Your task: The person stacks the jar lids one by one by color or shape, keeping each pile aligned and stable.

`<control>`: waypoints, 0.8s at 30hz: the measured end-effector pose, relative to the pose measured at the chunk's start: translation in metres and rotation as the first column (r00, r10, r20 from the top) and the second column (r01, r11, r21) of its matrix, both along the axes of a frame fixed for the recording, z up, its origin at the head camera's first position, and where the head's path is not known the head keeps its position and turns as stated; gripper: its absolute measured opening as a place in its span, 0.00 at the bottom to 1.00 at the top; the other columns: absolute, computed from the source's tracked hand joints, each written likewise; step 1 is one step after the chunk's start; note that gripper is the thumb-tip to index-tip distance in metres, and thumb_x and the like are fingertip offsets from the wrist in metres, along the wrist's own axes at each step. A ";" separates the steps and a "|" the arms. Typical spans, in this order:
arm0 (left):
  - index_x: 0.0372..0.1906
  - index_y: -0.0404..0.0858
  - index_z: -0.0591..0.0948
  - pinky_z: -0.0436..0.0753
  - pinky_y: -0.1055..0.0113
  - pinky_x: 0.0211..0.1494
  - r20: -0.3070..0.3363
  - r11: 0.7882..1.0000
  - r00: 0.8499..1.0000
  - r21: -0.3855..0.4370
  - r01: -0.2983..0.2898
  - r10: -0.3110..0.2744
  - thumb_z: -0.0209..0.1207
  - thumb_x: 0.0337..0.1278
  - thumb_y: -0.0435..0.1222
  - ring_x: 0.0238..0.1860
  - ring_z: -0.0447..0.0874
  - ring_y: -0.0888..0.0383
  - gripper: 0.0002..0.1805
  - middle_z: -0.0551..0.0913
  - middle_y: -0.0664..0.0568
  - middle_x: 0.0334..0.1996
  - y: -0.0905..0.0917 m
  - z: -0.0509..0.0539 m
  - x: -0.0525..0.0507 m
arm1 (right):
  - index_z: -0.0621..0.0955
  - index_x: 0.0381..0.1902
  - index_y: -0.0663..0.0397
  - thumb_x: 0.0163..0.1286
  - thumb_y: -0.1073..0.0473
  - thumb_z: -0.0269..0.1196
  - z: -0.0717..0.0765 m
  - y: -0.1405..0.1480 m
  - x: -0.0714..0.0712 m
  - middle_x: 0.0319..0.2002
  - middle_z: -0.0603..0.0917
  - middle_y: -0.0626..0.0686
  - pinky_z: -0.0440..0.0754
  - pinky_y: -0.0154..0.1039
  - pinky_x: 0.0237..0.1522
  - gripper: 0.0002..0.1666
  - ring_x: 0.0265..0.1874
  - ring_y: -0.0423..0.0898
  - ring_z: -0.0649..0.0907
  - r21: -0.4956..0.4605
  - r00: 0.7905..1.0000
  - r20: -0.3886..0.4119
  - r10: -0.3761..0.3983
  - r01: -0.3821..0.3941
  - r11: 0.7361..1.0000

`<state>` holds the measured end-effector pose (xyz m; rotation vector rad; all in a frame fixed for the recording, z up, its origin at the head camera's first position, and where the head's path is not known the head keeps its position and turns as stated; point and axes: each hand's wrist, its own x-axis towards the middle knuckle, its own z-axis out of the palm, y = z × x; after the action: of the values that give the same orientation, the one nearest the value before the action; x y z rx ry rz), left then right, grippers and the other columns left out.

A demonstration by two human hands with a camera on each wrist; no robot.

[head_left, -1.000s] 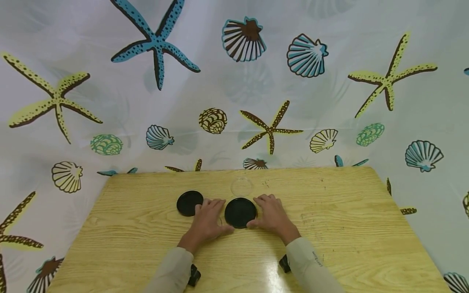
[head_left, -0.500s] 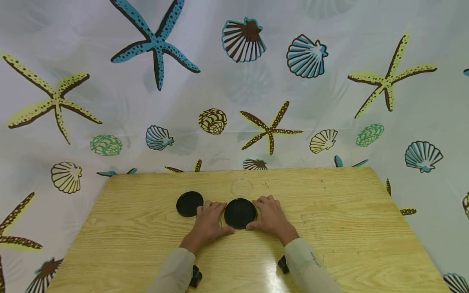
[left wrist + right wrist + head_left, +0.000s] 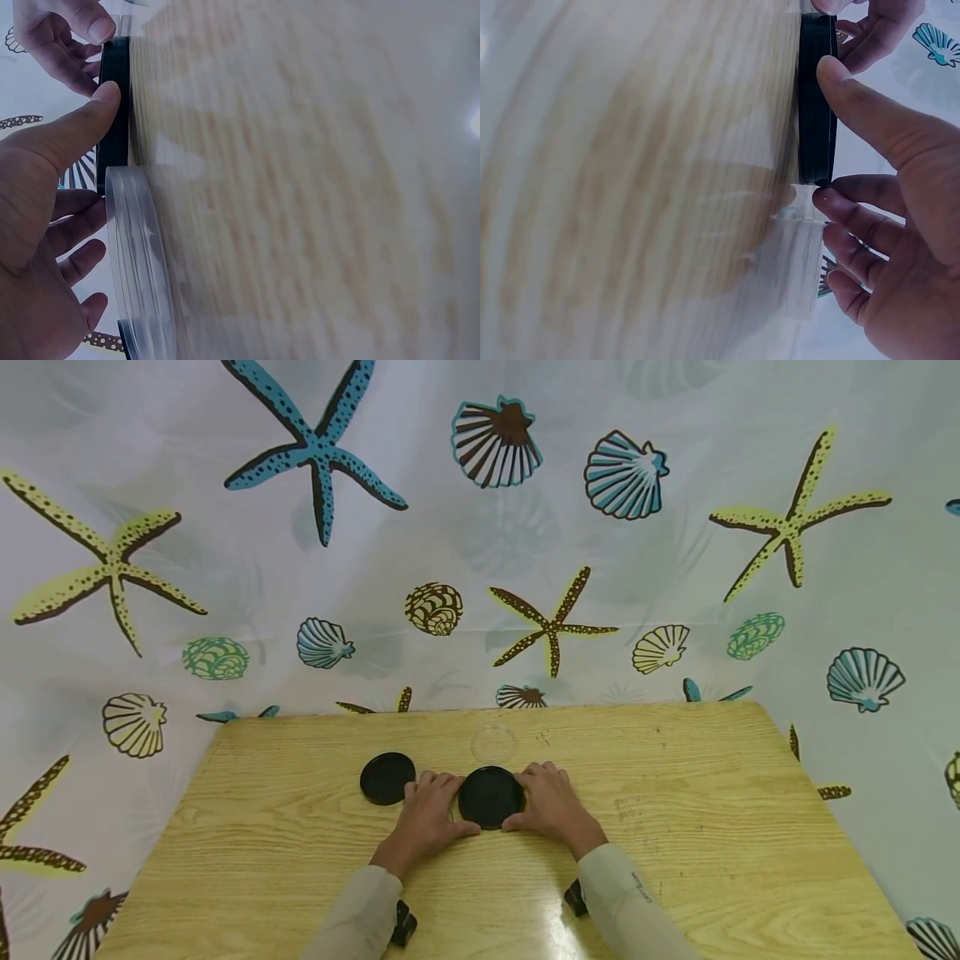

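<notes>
While the left hand (image 3: 430, 814) and the right hand (image 3: 553, 803) flank it, the black round lid (image 3: 491, 797) lies flat on the wood-grain surface (image 3: 720, 802), each grip clamped on its rim. A second black lid (image 3: 387, 778) sits just beside the left hand; one clear container (image 3: 494, 744) stands behind, another clear container (image 3: 139, 262) (mostly hidden from the head view) beside that hand.

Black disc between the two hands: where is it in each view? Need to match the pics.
Head: lower middle, black disc seen from above.
Left wrist: upper left, black disc edge-on.
Right wrist: upper right, black disc edge-on.
Shared landmark: right hand, to the disc's right in head, top-left corner in left wrist, right side in right wrist.
</notes>
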<state>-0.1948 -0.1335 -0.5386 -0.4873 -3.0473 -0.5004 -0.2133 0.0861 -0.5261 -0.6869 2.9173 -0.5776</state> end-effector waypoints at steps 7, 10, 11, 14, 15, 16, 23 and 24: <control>0.62 0.40 0.74 0.64 0.50 0.52 0.019 1.000 1.000 0.013 -0.012 0.012 0.68 0.40 0.58 0.55 0.69 0.49 0.43 0.77 0.48 0.57 0.000 0.002 0.000 | 0.76 0.61 0.57 0.48 0.36 0.72 0.002 -0.001 0.000 0.54 0.79 0.55 0.69 0.51 0.54 0.47 0.52 0.54 0.74 0.021 1.000 0.003 -0.006 0.006 1.000; 0.62 0.40 0.74 0.63 0.50 0.52 0.023 1.000 1.000 0.018 -0.016 0.015 0.68 0.40 0.59 0.56 0.69 0.49 0.43 0.77 0.49 0.58 0.001 0.002 0.001 | 0.76 0.61 0.56 0.48 0.35 0.72 0.004 0.000 0.001 0.54 0.79 0.55 0.69 0.51 0.55 0.47 0.52 0.54 0.74 0.026 1.000 0.006 -0.009 0.009 1.000; 0.62 0.41 0.74 0.63 0.51 0.52 0.025 1.000 1.000 0.020 -0.017 0.016 0.68 0.40 0.59 0.56 0.69 0.49 0.43 0.77 0.49 0.58 0.001 0.003 0.001 | 0.76 0.61 0.56 0.48 0.35 0.72 0.004 0.000 0.001 0.54 0.79 0.55 0.69 0.51 0.55 0.47 0.52 0.54 0.74 0.026 1.000 0.007 -0.009 0.009 1.000; 0.62 0.40 0.74 0.63 0.50 0.52 0.029 0.999 0.999 0.026 -0.024 0.023 0.69 0.40 0.58 0.56 0.69 0.49 0.43 0.77 0.49 0.58 0.000 0.004 0.002 | 0.76 0.61 0.56 0.48 0.36 0.72 0.006 -0.001 0.002 0.54 0.79 0.55 0.69 0.50 0.54 0.47 0.52 0.54 0.74 0.024 1.000 0.003 -0.009 0.008 1.000; 0.62 0.40 0.74 0.63 0.50 0.52 0.030 0.999 0.999 0.028 -0.028 0.027 0.69 0.39 0.58 0.56 0.69 0.49 0.43 0.77 0.49 0.58 0.000 0.005 0.003 | 0.76 0.61 0.56 0.48 0.36 0.72 0.006 -0.001 0.002 0.54 0.79 0.55 0.70 0.50 0.54 0.47 0.52 0.54 0.74 0.025 1.000 0.001 -0.006 0.006 1.000; 0.62 0.40 0.74 0.63 0.50 0.52 0.031 0.999 0.999 0.030 -0.033 0.032 0.70 0.39 0.58 0.57 0.68 0.49 0.43 0.77 0.49 0.58 -0.001 0.006 0.003 | 0.76 0.61 0.57 0.48 0.36 0.72 0.007 -0.001 0.003 0.54 0.79 0.55 0.69 0.51 0.55 0.47 0.52 0.54 0.74 0.023 1.000 -0.002 -0.002 0.003 1.000; 0.62 0.41 0.74 0.62 0.51 0.53 0.038 0.998 0.998 0.040 -0.047 0.046 0.71 0.37 0.58 0.57 0.68 0.49 0.44 0.78 0.50 0.58 0.000 0.011 0.005 | 0.76 0.60 0.58 0.47 0.38 0.73 0.012 0.001 0.004 0.53 0.79 0.56 0.69 0.51 0.53 0.46 0.52 0.54 0.74 -0.013 1.000 0.008 0.008 -0.007 1.000; 0.62 0.41 0.74 0.63 0.51 0.53 0.034 0.998 0.998 0.040 -0.047 0.045 0.71 0.37 0.58 0.57 0.69 0.49 0.44 0.78 0.50 0.57 0.000 0.012 0.006 | 0.76 0.60 0.58 0.47 0.38 0.73 0.013 0.001 0.004 0.53 0.79 0.55 0.69 0.50 0.53 0.46 0.52 0.54 0.74 -0.014 1.000 0.010 0.008 -0.008 1.000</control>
<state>-0.1892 -0.1337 -0.5267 -0.4106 -3.0649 -0.5727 -0.2090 0.0872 -0.5135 -0.6946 2.9025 -0.5999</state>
